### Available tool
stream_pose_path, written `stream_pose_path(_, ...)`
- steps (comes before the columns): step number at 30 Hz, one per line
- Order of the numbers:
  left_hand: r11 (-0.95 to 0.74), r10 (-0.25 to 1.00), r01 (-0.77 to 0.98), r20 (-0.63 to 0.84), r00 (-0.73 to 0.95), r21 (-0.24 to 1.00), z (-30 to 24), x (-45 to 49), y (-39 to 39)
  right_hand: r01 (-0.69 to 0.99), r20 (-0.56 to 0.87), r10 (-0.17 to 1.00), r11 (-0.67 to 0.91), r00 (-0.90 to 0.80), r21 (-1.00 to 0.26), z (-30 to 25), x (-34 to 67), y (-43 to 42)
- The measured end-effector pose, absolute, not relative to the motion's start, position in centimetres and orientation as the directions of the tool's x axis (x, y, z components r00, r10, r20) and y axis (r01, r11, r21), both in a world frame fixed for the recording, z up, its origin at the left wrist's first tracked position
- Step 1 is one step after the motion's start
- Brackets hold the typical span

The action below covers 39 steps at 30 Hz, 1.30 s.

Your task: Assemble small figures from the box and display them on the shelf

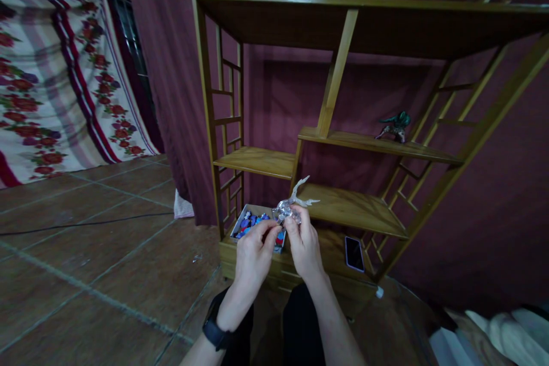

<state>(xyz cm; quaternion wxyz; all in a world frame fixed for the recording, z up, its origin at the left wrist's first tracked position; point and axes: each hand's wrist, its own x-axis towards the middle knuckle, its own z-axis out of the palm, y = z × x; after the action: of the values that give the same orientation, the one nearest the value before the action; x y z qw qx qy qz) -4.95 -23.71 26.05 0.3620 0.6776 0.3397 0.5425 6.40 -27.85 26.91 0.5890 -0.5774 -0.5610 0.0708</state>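
In my right hand (305,246) is a small, shiny figurine (286,209), partly clear or wrapped in clear plastic, with pale antler-like prongs pointing up and right. Thumb and fingers close round its lower right side. My left hand (255,249) is closed in a pinch at the figurine's lower left edge; the fingertips hide the exact spot they grip. Just behind and left of my hands, an open box (235,230) full of small blue, purple and red pieces rests on the shelf unit's low base.
A wooden shelf unit (257,161) stands in front of me. On its right-hand shelf is a green-topped figurine (397,126). A phone (354,253) lies on the base at right. A cable (107,221) crosses the tiled floor, where a clear scrap (197,258) also lies.
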Motion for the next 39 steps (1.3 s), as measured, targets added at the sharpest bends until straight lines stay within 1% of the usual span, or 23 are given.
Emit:
stream_pose_path(3, -0.477, 0.870, 0.040, 0.465, 0.162, 0.878, 26.1, -5.0, -23.4, 0.539, 0.586, 0.732, 0.356, 0.346, -0.763, 26.6, 6.5, -27.7)
stream_pose_path(7, -0.488, 0.868, 0.064, 0.477, 0.136, 0.870, 25.8, -5.1, -22.5, 0.583, 0.616, 0.715, 0.358, 0.332, -0.730, 26.1, 6.4, -27.5)
stream_pose_path(11, -0.475, 0.872, 0.000, 0.470, 0.133, 0.880, 25.6, -5.1, -21.6, 0.602, 0.639, 0.712, 0.383, 0.292, -0.701, 26.1, 6.4, -27.6)
stream_pose_path(14, -0.452, 0.885, -0.041, 0.454, 0.105, 0.891, 25.6, -5.0, -21.1, 0.603, 0.659, 0.691, 0.400, 0.297, -0.690, 26.1, 6.5, -27.7)
stream_pose_path(17, -0.461, 0.884, -0.034, 0.462, 0.068, 0.887, 25.8, -4.9, -20.9, 0.578, 0.651, 0.687, 0.402, 0.323, -0.711, 26.1, 6.8, -27.8)
stream_pose_path(22, -0.504, 0.863, 0.042, 0.504, 0.015, 0.863, 26.8, -4.7, -21.4, 0.463, 0.599, 0.722, 0.424, 0.346, -0.778, 26.0, 7.6, -27.7)
stream_pose_path(27, -0.572, 0.820, 0.078, 0.570, 0.048, 0.817, 28.0, -3.9, -21.8, 0.424, 0.607, 0.688, 0.449, 0.398, -0.787, 26.4, 8.8, -27.3)
stream_pose_path(32, -0.651, 0.759, 0.128, 0.639, 0.125, 0.748, 29.5, -2.0, -21.5, 0.352, 0.642, 0.616, 0.537, 0.457, -0.766, 27.3, 10.9, -27.1)
stream_pose_path(35, -0.696, 0.718, 0.146, 0.678, 0.156, 0.703, 30.5, -0.5, -21.4, 0.305, 0.639, 0.608, 0.567, 0.472, -0.765, 28.2, 12.6, -27.4)
stream_pose_path(37, -0.737, 0.676, 0.163, 0.717, 0.171, 0.656, 31.2, 0.7, -21.4, 0.283, 0.634, 0.604, 0.577, 0.483, -0.766, 29.0, 13.7, -27.8)
stream_pose_path(39, -0.796, 0.603, 0.209, 0.776, 0.185, 0.568, 31.6, 1.8, -21.5, 0.268, 0.632, 0.597, 0.587, 0.495, -0.764, 29.6, 14.7, -28.2)
